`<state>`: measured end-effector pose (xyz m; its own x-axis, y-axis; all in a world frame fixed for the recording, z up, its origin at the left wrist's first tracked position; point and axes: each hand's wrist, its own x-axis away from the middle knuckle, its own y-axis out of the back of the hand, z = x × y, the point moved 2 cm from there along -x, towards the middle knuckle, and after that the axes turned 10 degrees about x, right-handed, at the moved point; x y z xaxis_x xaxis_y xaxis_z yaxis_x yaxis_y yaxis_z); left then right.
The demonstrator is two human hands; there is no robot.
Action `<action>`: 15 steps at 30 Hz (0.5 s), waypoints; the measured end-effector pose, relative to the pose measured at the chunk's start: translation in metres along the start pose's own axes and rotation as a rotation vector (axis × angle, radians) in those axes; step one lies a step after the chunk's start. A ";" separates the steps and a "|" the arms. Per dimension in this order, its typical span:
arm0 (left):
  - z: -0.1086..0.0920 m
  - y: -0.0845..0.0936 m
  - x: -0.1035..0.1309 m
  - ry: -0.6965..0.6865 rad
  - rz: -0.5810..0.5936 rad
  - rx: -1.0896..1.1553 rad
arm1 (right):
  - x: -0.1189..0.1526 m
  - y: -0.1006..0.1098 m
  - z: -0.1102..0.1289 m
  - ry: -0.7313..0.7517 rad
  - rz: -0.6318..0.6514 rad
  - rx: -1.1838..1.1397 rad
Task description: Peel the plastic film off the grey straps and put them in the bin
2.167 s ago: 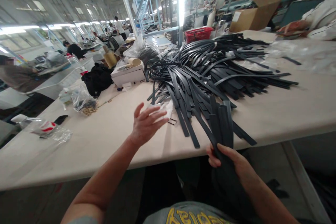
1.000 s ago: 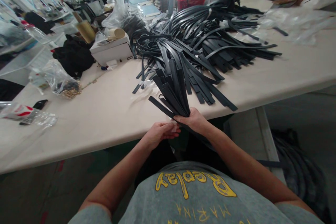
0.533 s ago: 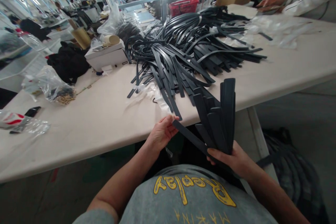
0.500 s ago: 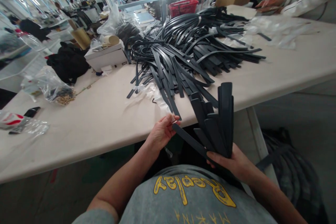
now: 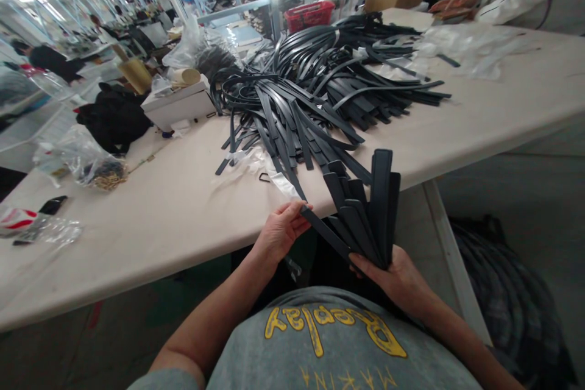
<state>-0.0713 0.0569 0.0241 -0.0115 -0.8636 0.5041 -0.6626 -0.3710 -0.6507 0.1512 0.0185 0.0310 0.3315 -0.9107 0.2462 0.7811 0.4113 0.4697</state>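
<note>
My left hand (image 5: 284, 225) pinches the end of one dark strap (image 5: 325, 230) at the table's front edge. The rest of that strap runs down to my right hand (image 5: 381, 271), which is closed around a fanned bundle of dark straps (image 5: 381, 207). The bundle's flat ends point up and away from me. Beyond my hands, a large heap of dark straps (image 5: 287, 116) lies across the table (image 5: 192, 207). A small black metal loop (image 5: 264, 177) rests beside white plastic scraps (image 5: 283, 185), just past my left hand.
A white box (image 5: 176, 103), a black cloth (image 5: 112, 116) and a plastic bag of small parts (image 5: 107, 173) lie at the left. Behind the heap stands a red basket (image 5: 309, 15). A person's hands (image 5: 457, 5) are at the back right. More dark straps (image 5: 507, 292) hang below, right.
My left fingers now hold the strap's end, which was just beside them before. The bundle in my right hand has fanned a little differently. The whole view has shifted slightly.
</note>
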 end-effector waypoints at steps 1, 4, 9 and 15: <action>0.002 0.000 -0.001 0.001 -0.004 0.002 | -0.001 -0.001 0.000 0.001 -0.013 0.010; 0.014 -0.001 0.000 0.022 0.017 -0.015 | -0.012 -0.007 0.006 0.024 -0.045 0.013; 0.034 -0.007 0.008 0.024 0.143 -0.057 | -0.040 -0.013 0.023 0.082 -0.051 -0.067; 0.002 0.011 0.001 -0.225 0.040 0.010 | -0.013 -0.011 0.008 0.056 0.086 0.011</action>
<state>-0.0775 0.0514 0.0162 0.1301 -0.9317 0.3390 -0.6571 -0.3371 -0.6742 0.1343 0.0258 0.0294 0.4265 -0.8725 0.2383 0.7429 0.4882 0.4580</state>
